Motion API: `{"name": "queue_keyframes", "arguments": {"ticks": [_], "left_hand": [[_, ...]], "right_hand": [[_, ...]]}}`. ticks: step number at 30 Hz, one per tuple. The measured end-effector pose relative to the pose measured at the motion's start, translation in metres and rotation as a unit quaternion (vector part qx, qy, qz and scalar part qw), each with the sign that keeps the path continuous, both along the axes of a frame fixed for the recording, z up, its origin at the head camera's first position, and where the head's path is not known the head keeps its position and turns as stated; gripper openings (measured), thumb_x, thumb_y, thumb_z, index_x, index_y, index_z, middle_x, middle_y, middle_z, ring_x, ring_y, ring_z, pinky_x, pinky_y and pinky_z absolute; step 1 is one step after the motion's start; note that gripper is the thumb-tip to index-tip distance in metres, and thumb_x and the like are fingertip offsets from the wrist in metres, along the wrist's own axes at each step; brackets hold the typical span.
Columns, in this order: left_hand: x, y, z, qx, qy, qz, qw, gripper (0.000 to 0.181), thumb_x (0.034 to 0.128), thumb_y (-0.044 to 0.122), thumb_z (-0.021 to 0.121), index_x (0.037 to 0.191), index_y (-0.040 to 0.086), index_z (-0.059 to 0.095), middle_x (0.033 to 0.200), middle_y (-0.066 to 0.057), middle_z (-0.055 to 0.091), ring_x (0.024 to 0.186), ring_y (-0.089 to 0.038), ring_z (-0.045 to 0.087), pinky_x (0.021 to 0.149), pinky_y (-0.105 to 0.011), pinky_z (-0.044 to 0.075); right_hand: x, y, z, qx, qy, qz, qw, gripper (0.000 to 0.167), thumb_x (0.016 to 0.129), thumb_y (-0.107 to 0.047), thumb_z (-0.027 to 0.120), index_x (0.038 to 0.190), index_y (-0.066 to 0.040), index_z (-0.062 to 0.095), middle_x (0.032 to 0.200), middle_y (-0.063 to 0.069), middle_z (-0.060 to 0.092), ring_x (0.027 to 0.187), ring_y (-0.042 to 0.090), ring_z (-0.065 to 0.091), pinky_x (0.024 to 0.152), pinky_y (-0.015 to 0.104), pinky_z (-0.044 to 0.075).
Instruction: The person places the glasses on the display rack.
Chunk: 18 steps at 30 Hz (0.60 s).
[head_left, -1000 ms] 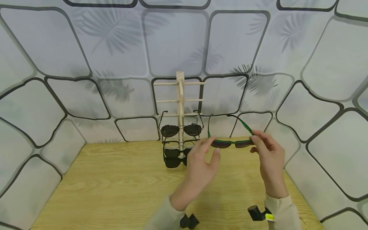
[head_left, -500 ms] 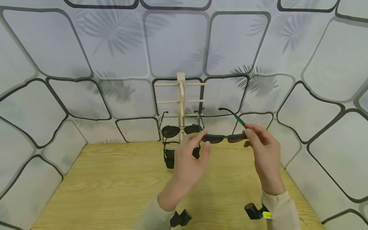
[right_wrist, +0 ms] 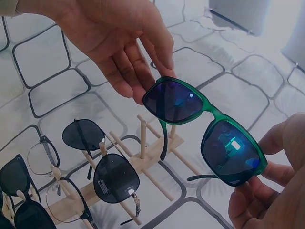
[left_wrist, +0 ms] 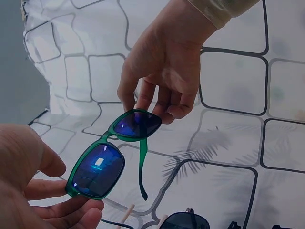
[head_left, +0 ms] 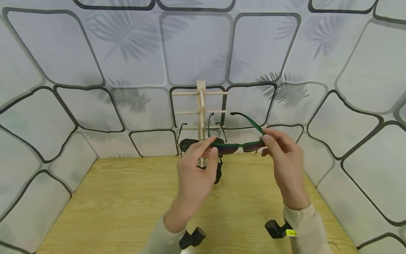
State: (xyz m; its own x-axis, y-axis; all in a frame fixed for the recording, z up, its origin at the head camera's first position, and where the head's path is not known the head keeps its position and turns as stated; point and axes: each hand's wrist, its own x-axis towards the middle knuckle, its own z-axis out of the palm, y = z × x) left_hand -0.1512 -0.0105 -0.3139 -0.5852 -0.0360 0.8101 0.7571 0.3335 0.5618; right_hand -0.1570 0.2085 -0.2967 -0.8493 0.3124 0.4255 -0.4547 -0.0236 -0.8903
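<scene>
Green-framed sunglasses (head_left: pixel 240 146) with dark, blue-reflecting lenses are held up in front of the rack, temples unfolded and pointing away. My right hand (head_left: pixel 287 165) pinches them at the right hinge. At the opposite hinge, the fingers of my left hand (head_left: pixel 195 173) hold the frame's left end. Both lenses (right_wrist: pixel 228 150) show in the right wrist view, between the two hands. Behind them stands a wooden glasses rack (head_left: pixel 201 102) with bare upper pegs. Aviator sunglasses (right_wrist: pixel 116 179) sit on it, partly covered in the head view by my left hand and the green pair.
Lower on the rack hang clear-lensed glasses (right_wrist: pixel 69 200) and dark sunglasses (right_wrist: pixel 33 214), mostly behind my left hand in the head view. A wood-grain table (head_left: pixel 127 197) lies below. Patterned walls (head_left: pixel 196 49) enclose the back and sides.
Both hands have moved left and slightly up with the green sunglasses, bringing them from the rack's right side to overlap its front. The left thumb has come nearer the frame.
</scene>
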Motion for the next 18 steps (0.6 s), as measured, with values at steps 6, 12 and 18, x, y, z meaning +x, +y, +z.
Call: {"name": "queue_keyframes", "arguments": {"ticks": [6,12,18], "left_hand": [[0.001,-0.009,0.006,0.015,0.008,0.028,0.9995,0.026,0.1019,0.008,0.068,0.126,0.003,0.077,0.108,-0.014,0.078,0.084,-0.022,0.073,0.074,-0.035,0.061],[0.001,-0.016,0.006,0.017,0.003,0.052,0.9985,0.026,0.1021,0.010,0.069,0.126,0.004,0.077,0.112,-0.014,0.078,0.085,-0.023,0.074,0.076,-0.038,0.062],[-0.003,-0.023,0.006,0.026,0.001,0.057,0.9981,0.025,0.1028,0.010,0.068,0.125,0.004,0.077,0.103,-0.013,0.079,0.084,-0.023,0.073,0.074,-0.040,0.062]], "right_hand": [[-0.003,-0.010,0.006,0.013,0.009,0.016,0.9997,0.027,0.103,-0.014,0.070,0.124,0.002,0.073,0.096,0.000,0.075,0.075,0.017,0.063,0.070,0.025,0.056],[-0.007,-0.018,0.008,0.024,-0.006,0.028,0.9993,0.027,0.103,-0.018,0.071,0.123,0.000,0.074,0.094,-0.003,0.074,0.075,0.016,0.062,0.069,0.025,0.055],[-0.013,-0.024,0.008,0.051,-0.007,0.023,0.9984,0.026,0.103,-0.019,0.071,0.122,-0.002,0.075,0.091,-0.006,0.074,0.070,0.017,0.062,0.069,0.025,0.055]]}}
